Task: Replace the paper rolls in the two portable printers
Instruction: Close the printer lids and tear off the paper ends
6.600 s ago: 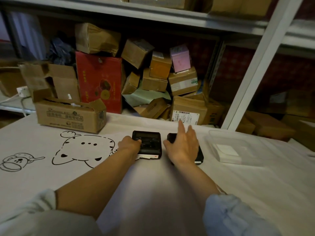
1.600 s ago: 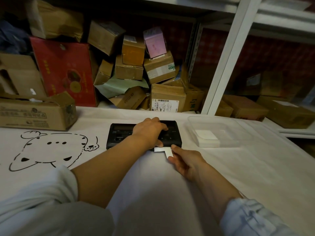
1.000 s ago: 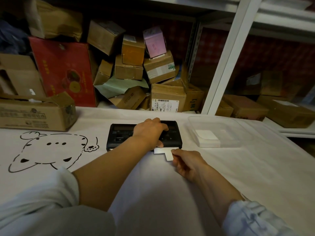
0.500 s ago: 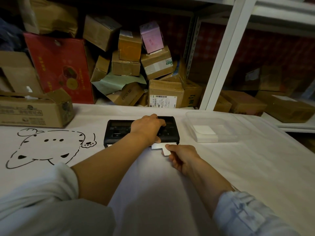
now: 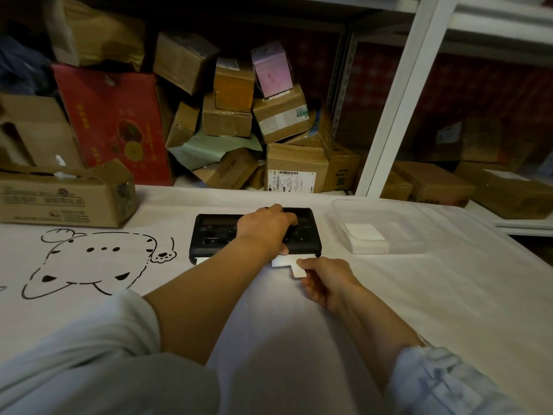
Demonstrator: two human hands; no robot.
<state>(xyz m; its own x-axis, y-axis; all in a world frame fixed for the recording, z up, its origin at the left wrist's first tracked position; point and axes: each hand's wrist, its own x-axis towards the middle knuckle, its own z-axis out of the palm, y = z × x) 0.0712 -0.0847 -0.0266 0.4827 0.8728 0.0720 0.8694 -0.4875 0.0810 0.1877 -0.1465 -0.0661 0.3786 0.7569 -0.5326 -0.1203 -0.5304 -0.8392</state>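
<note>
at the far left an open cardboard box (image 5: 64,196) sits on the tabletop (image 5: 419,295), which is covered with a white cloth. just right of the box a black line drawing of a cartoon cat (image 5: 92,262) is printed on the cloth. behind, on the shelf, a red box (image 5: 112,124) leans among a heap of brown parcels (image 5: 227,115), with a small pink box (image 5: 271,70) near the top of the heap.

toward the middle, two black portable printers lie side by side and touching. the left printer (image 5: 214,235) shows a thin white edge of paper at its near side. the left hand (image 5: 266,227) reaches across and lies over the seam and onto the right printer (image 5: 305,232), fingers bent down over its top, pressing on it; it is not plain whether they wrap round anything.

a white paper strip (image 5: 282,261) sticks out of the right printer's near edge, flat on the cloth. the right hand (image 5: 324,278) pinches a narrow tab of that paper (image 5: 298,269) between thumb and fingers, just in front of the printer.

further right stands a clear plastic tray (image 5: 419,232) holding a stack of white labels (image 5: 366,236). beyond it a white shelf post (image 5: 398,115) rises, with more brown boxes (image 5: 502,193) on the low shelf at the far right.
</note>
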